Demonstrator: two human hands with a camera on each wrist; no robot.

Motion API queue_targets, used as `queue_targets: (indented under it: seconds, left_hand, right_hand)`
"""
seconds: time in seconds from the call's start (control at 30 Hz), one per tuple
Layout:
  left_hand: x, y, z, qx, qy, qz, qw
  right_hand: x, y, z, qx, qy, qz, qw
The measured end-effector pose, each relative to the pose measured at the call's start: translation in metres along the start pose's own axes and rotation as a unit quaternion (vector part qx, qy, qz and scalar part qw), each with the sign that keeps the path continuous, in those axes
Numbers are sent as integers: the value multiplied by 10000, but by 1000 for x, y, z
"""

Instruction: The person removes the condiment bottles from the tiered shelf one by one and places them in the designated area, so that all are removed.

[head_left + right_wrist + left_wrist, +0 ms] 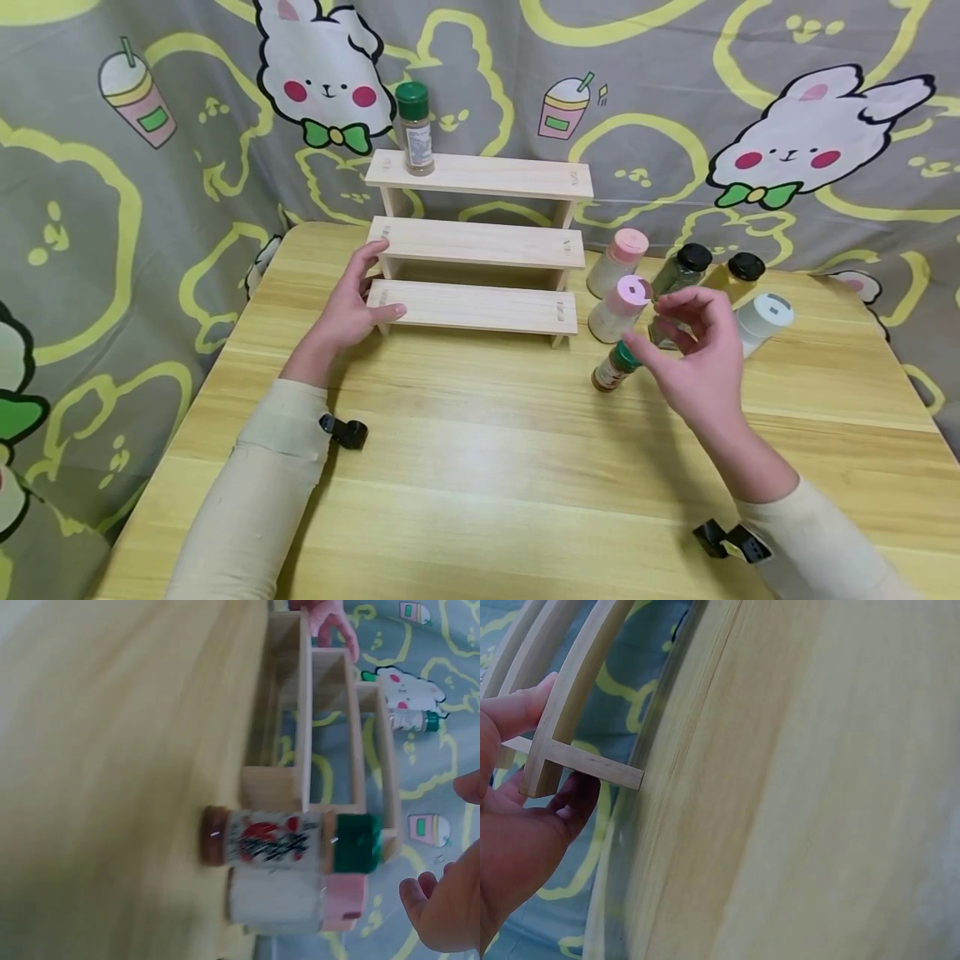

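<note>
My left hand (348,304) grips the left end of a three-tier wooden rack (472,308); in the left wrist view the thumb lies on one side of the board and the fingers curl behind it. My right hand (697,350) is above the bottles with fingers bent and parted, nothing between them. Nearest it are a small green-capped spice bottle (617,367), with red and black label marks in the right wrist view, and a pink-capped bottle (618,310). A taller green-capped spice bottle (418,133) stands on the rack's top tier, at the left.
Behind the right hand stand another pink-capped bottle (617,265), two black-capped bottles, one dark green (678,271) and one yellow (723,279), and a white-capped bottle (763,321). A patterned grey curtain (480,75) hangs behind the wooden table (465,483).
</note>
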State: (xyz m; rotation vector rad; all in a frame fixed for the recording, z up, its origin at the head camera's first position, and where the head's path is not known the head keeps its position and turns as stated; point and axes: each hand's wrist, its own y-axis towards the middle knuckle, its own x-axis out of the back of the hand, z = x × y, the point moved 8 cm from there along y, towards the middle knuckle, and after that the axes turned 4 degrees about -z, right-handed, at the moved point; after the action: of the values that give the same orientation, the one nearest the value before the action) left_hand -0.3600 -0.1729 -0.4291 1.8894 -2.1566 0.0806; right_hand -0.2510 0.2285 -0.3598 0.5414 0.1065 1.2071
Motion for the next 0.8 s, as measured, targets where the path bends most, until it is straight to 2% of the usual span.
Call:
queue_targets:
  seconds: [0.23, 0.33, 0.57, 0.8]
  left_hand:
    - [0, -1, -1, 0, -30, -7, 10000]
    - [0, -1, -1, -34, -21, -5, 10000]
    - [3, 9, 25, -42, -21, -58, 10000]
    - [5, 10, 28, -85, -28, -98, 9999]
  right_hand:
    - [-22, 15, 22, 184, 532, 104, 9984]
    - [-33, 20, 29, 223, 514, 133, 9983]
    - [-57, 33, 43, 212, 667, 253, 9972]
    - [-86, 44, 74, 175, 733, 382, 9964]
